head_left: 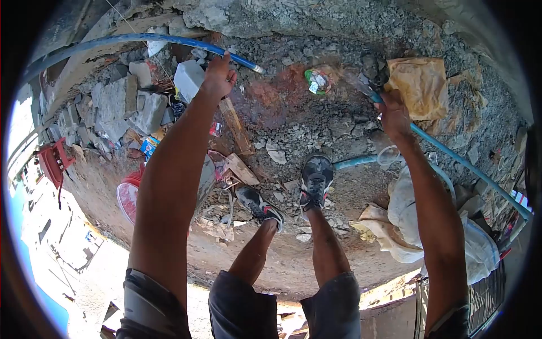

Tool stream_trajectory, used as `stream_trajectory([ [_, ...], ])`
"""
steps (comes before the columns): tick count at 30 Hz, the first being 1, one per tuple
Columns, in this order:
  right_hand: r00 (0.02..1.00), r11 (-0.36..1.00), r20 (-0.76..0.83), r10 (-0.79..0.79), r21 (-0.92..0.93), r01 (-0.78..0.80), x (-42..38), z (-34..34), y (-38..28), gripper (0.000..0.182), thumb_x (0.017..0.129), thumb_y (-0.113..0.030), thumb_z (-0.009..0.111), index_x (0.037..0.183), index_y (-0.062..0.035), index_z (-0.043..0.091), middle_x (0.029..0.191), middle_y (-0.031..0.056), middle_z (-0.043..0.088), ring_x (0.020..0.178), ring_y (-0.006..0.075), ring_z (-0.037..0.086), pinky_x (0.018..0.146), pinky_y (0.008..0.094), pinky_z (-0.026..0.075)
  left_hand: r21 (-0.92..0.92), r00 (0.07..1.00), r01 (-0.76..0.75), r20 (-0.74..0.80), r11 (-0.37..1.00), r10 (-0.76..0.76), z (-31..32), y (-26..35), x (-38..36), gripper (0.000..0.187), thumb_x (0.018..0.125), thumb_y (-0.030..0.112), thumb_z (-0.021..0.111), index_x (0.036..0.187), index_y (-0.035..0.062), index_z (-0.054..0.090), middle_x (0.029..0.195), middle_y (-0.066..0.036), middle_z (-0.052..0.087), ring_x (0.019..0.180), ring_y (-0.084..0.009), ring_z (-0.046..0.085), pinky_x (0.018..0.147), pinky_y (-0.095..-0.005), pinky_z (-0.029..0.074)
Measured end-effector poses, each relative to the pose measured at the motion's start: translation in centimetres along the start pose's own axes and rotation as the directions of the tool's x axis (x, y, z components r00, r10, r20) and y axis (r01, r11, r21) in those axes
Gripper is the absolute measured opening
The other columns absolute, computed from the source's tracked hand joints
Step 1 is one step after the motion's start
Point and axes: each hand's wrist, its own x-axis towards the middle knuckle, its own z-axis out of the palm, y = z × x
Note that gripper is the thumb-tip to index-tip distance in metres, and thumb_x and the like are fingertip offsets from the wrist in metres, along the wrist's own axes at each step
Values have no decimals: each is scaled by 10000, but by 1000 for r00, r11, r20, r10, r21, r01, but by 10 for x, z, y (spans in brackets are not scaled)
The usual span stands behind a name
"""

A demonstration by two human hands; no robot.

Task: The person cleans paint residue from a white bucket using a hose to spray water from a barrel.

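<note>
My left hand is closed at the blue pipe, its fingertips on the pipe a little behind the pale, whitish end. The pipe curves in from the left edge and ends over grey rubble. My right hand is wrapped round a light-blue hose, which runs off to the lower right. Beyond that hand the hose's front end is blurred and points to the left. Between the two ends lie reddish damp ground and a green-rimmed piece of litter with something silvery in it.
A yellowish crumpled sheet lies beside my right hand. Broken concrete blocks are piled at the left, near a wooden strip and a red bucket. White sacks lie at the right. My shoes stand on loose rubble.
</note>
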Motion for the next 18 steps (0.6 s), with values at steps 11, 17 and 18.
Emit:
stream_trajectory([
  [11,993,973,34,-117,204,108,3,-65,-74,269,950,-214,578,1209,-147,551,1051,130,665,920,412,636,731,527,521,-302,933,-56,324,952,158,43,-26,-108,254,1002,421,500,1118,204,437,970,-45,556,950,-217,567,811,-463,514],
  [17,995,957,-55,-82,273,94,5,-64,-96,297,916,-209,626,1207,-176,582,974,132,689,865,392,663,679,510,531,-672,994,19,91,741,57,121,6,-185,295,1005,432,477,1123,184,372,753,-38,424,666,-176,469,646,-436,559],
  [18,991,952,-100,-87,285,112,7,-64,-101,306,906,-212,639,1206,-184,584,944,132,695,829,396,668,664,511,532,-672,994,16,92,741,62,128,8,-186,295,1005,432,477,1123,184,372,753,-38,424,666,-176,469,646,-436,559],
])
